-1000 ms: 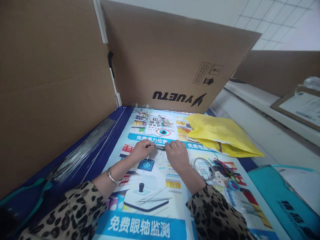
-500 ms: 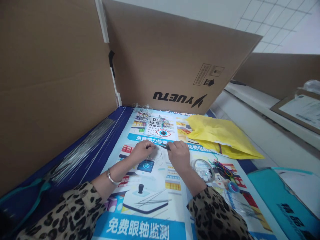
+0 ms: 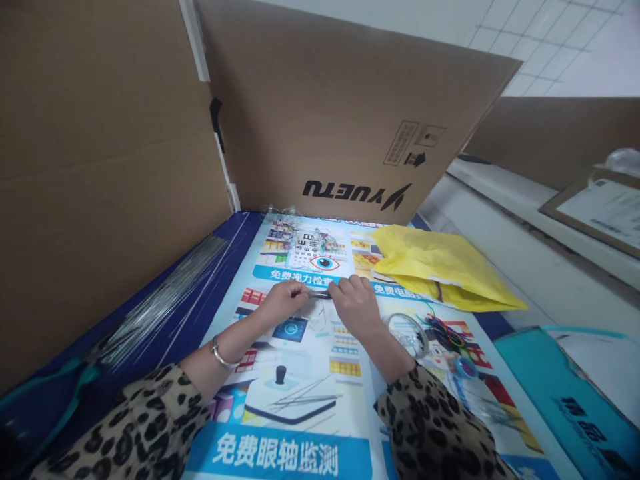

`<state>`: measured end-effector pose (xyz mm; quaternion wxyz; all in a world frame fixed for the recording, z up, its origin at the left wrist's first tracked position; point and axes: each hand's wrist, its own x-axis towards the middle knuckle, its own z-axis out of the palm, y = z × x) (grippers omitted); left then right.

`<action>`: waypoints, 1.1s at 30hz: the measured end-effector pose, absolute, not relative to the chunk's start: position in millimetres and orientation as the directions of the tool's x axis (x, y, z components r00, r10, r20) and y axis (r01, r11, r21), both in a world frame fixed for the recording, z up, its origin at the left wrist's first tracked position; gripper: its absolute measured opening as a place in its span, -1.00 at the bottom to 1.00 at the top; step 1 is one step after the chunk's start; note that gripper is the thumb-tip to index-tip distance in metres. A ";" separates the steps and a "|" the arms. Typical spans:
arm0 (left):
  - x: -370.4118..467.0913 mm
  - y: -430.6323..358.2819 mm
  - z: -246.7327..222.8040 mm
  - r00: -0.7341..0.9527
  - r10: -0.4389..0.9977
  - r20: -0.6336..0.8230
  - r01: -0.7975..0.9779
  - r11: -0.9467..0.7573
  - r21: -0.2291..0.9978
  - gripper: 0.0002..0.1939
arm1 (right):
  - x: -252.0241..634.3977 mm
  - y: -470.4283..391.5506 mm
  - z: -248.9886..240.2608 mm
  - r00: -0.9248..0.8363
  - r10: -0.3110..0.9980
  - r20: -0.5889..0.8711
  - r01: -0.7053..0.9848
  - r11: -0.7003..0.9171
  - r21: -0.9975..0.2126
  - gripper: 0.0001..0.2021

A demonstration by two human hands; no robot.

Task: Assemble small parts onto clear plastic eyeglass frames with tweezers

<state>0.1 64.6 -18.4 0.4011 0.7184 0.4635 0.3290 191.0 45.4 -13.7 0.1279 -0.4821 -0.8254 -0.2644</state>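
Over the middle of the printed poster (image 3: 310,363), my left hand (image 3: 285,301) is pinched closed on the end of a thin wire piece. My right hand (image 3: 354,305) is wrapped round a small dark tool (image 3: 320,294), whose tip points left and reaches close to my left fingertips. A thin curved wire (image 3: 323,317) hangs below, between the two hands. Its exact link to the tool is too small to tell. Several straight thin wires (image 3: 303,398) lie on the poster nearer to me.
Cardboard walls (image 3: 325,120) stand behind and at the left. A wire bundle (image 3: 165,300) and teal-handled pliers (image 3: 75,380) lie left. At right are a yellow bag (image 3: 445,267), a tape roll (image 3: 407,335), coloured cords (image 3: 445,331) and a teal box (image 3: 565,393).
The dark tool has turned from slanting to nearly level, its tip now closer to my left fingers. My right hand has shifted slightly up and left. The camera view has moved a little.
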 end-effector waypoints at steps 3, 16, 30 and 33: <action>1.0 64.0 -20.7 0.352 0.933 0.074 0.367 -0.211 0.906 -0.85 | 191.5 45.7 -9.9 -0.533 0.712 0.456 0.845 0.418 0.334 -0.85; 2.5 65.2 -27.5 0.359 0.930 -0.084 0.162 0.027 0.986 -0.83 | 192.0 44.0 -5.1 -0.539 0.711 0.452 0.840 0.415 0.350 -0.84; 4.7 60.9 -20.4 0.332 0.931 -0.150 0.095 0.125 0.988 -0.86 | 190.3 44.5 -11.6 -0.517 0.722 0.459 0.854 0.396 0.338 -0.85; 4.5 60.9 -20.5 0.342 0.927 -0.152 0.101 0.124 0.987 -0.84 | 190.1 44.4 -12.9 -0.509 0.732 0.453 0.858 0.391 0.333 -0.86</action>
